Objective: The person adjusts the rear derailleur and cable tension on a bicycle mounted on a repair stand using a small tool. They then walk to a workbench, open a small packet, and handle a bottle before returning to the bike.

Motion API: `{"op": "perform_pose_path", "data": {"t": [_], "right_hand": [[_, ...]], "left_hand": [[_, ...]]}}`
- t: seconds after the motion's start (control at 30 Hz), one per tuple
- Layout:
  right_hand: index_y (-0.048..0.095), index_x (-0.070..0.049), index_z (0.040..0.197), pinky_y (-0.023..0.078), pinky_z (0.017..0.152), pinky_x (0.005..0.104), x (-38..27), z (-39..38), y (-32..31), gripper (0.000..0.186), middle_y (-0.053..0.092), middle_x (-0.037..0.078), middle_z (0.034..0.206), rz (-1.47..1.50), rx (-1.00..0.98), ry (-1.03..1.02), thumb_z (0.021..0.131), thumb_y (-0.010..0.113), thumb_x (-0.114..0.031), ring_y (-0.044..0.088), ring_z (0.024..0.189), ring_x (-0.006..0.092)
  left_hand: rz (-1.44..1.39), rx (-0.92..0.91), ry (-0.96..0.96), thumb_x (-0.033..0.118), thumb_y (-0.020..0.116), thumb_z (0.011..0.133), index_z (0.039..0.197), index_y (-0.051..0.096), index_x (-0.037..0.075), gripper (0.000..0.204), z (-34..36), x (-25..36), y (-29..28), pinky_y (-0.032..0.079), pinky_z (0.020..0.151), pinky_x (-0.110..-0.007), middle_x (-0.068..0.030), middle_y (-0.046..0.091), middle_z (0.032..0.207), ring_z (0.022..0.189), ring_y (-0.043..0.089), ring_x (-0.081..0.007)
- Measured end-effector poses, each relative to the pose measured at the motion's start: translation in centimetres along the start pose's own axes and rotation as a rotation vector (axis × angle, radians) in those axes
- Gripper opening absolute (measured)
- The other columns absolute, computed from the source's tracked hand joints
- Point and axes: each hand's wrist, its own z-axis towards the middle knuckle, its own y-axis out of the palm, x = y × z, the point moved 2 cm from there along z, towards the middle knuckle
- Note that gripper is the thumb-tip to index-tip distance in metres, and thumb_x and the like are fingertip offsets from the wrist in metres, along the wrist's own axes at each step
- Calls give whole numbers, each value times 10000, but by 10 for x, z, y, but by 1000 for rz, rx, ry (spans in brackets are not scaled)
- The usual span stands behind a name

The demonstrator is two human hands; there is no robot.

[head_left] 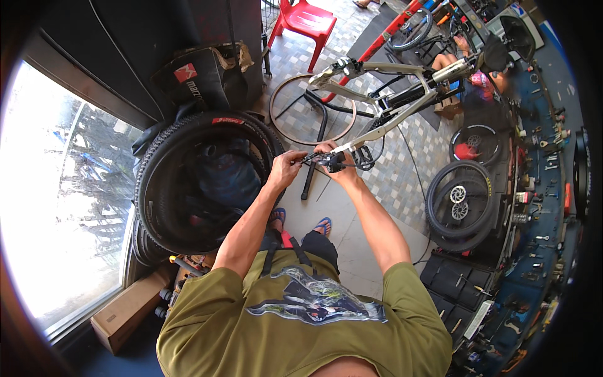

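A pale bicycle frame (pixel 383 122) without wheels hangs in front of me, its near end reaching down to my hands. At that end sits a black mechanism (pixel 333 162) that looks like a rear derailleur. My right hand (pixel 345 174) is wrapped round it from the right, fingers curled and partly hidden behind it. My left hand (pixel 286 168) is closed in a pinch just left of it, on a small dark piece (pixel 306 159) too small to name. A black looped part (pixel 362 158) hangs right of my right hand, with a thin cable beside it.
Large black tyres (pixel 147 182) stand at my left by a window. A bare rim (pixel 271 103) lies on the tiled floor, near a red chair (pixel 308 24). Wheels with disc rotors (pixel 459 202) and a tool-covered bench (pixel 534 217) are at right. Another person's hand (pixel 461 43) shows far right.
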Motion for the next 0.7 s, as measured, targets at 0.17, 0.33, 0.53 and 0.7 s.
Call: {"op": "perform_pose_path", "data": {"t": [0.17,0.33,0.53,0.7], "right_hand": [[668,-140,1086,582,803,459,6,-6,2,217,683,68,1072,5,-40,7,886,751,-130,713,986,328],[657,-137,1133,584,836,462,12,-8,9,262,655,104,1090,63,-66,19,885,721,-78,704,1014,355],[656,-193,1203,626,745,456,9,-7,1,460,645,52,1163,73,-108,14,774,734,-47,737,991,334],[624,-161,1248,628,760,423,14,-8,-3,490,672,87,1171,142,-111,-29,781,766,-115,738,1014,338]], "left_hand": [[-52,-6,-1,-18,692,863,1246,764,33,393,1,0,2,582,861,-363,-155,767,1097,946,746,-240],[-76,-40,-67,39,667,958,1227,763,26,285,2,4,-1,593,874,-380,-167,768,1110,974,764,-284],[-134,57,-10,-21,689,951,1174,759,5,235,-6,6,0,603,837,-356,-149,760,1021,916,765,-251],[-164,46,-36,-43,689,944,1155,761,1,228,-5,3,1,602,865,-361,-143,767,1046,975,764,-257]]}}
